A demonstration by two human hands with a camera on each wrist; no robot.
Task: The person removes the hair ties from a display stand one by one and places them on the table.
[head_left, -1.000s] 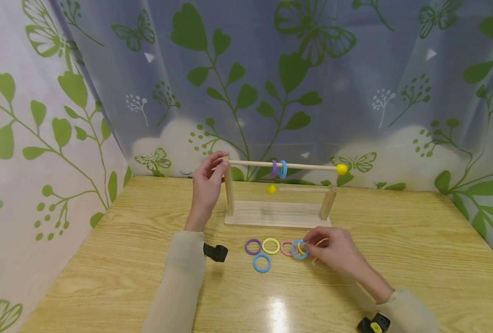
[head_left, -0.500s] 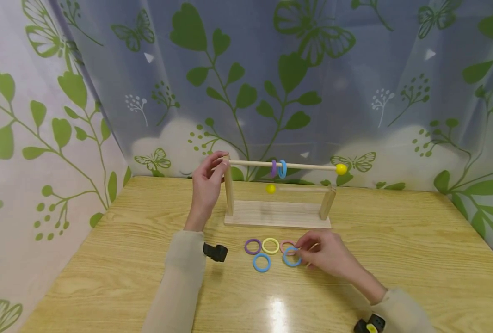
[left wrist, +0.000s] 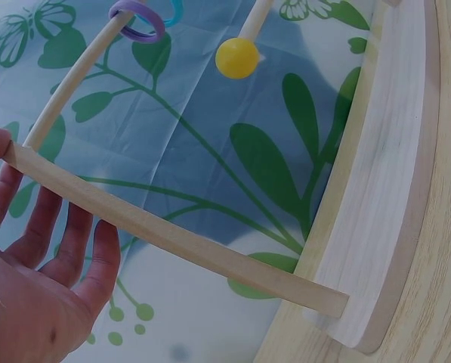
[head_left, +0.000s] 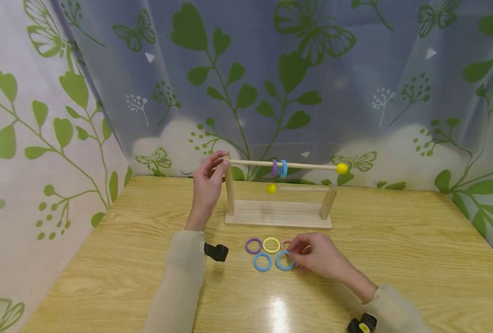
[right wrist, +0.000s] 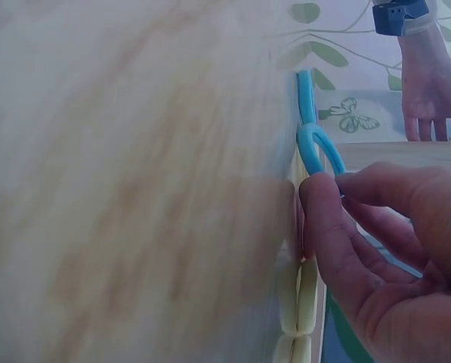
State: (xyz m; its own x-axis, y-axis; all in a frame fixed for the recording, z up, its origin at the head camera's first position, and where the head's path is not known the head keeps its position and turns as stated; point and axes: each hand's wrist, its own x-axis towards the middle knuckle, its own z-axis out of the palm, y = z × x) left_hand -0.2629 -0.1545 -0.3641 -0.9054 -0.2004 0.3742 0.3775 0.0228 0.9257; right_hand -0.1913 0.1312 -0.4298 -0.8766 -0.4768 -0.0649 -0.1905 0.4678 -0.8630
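Observation:
A wooden stand (head_left: 277,215) has a long upper rod (head_left: 250,163) on its left post (head_left: 230,192). One purple ring (head_left: 274,169) and blue rings (head_left: 280,169) hang from that rod. My left hand (head_left: 206,185) holds the top of the left post, thumb on the near side; fingers show behind it in the left wrist view. Low over the table, my right hand (head_left: 323,256) pinches a blue ring (right wrist: 308,147) between thumb and fingertips. Beside it lie another blue ring (head_left: 254,262), a purple ring (head_left: 246,246), a yellow ring (head_left: 264,245) and a partly covered pink ring (head_left: 284,243).
A yellow ball (head_left: 342,168) caps the upper rod's right end. Another yellow ball (head_left: 271,188) ends the shorter rod from the right post (head_left: 328,203). Yellowish rings (right wrist: 288,299) lie below the right hand in its wrist view. A patterned curtain (head_left: 246,92) hangs behind the table (head_left: 146,277).
My right hand has moved left and slightly nearer with the blue ring, bringing it beside the other blue ring. The left hand and the stand have stayed put.

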